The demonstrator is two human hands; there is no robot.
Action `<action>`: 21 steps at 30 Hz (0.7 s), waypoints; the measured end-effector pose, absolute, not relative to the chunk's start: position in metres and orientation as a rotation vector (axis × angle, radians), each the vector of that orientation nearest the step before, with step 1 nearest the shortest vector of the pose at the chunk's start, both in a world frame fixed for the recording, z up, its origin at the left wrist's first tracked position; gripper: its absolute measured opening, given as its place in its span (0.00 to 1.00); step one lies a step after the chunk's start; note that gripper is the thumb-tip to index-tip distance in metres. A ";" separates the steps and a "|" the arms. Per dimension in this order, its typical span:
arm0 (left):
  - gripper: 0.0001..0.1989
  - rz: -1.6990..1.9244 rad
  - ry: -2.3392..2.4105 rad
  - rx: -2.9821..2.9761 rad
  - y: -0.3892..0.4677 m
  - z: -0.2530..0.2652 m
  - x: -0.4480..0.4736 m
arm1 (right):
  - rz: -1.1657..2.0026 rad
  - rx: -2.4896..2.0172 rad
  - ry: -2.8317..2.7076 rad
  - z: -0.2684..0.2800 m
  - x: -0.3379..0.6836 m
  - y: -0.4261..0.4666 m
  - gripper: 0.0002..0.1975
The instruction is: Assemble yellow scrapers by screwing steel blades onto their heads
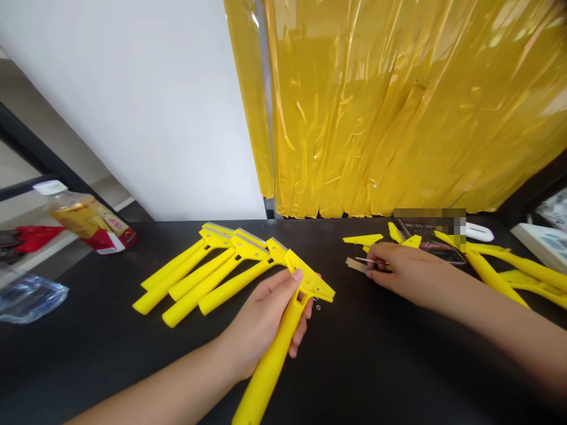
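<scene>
Near the front edge of the black desk (345,366), a long-handled yellow plastic scraper (274,360) is gripped by the left hand (268,313). Five similar yellow scrapers (189,298) are laid to its left. Farther back, a thin, flat greyish strip (355,265) is pinched by the right hand (396,268). Beyond the far edge, wrinkled yellow film (376,118) is seen.

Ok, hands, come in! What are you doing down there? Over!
Left hand: gripping yellow scraper. Right hand: at thin flat strip, grip unclear. Possibly in the way: tiny ring-like bit beside left hand.
</scene>
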State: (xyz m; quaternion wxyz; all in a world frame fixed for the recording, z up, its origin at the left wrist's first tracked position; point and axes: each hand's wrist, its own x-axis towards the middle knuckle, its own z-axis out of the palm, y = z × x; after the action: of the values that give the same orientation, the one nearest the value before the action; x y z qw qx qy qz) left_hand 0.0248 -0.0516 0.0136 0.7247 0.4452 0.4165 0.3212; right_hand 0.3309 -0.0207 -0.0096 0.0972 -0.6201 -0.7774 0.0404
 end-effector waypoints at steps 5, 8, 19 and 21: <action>0.22 0.720 0.906 1.003 -0.053 0.015 0.025 | 0.312 -1.869 -2.237 0.003 0.331 -0.018 0.07; 0.21 0.713 0.893 0.988 -0.053 0.014 0.026 | 0.385 -1.853 -2.200 0.017 0.332 -0.020 0.10; 0.13 0.528 0.732 0.905 -0.060 0.012 0.027 | 1.291 -1.259 -1.241 0.037 0.281 -0.062 0.17; 0.14 0.488 0.715 0.892 -0.061 0.012 0.027 | 1.343 -1.226 -1.185 0.035 0.275 -0.066 0.17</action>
State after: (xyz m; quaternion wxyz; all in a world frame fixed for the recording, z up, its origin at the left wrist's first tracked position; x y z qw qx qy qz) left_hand 0.0268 -0.0607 0.0116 0.8130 0.4178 0.3350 0.2287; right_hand 0.2747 -0.0655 0.0353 0.4665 -0.4995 -0.4829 0.5474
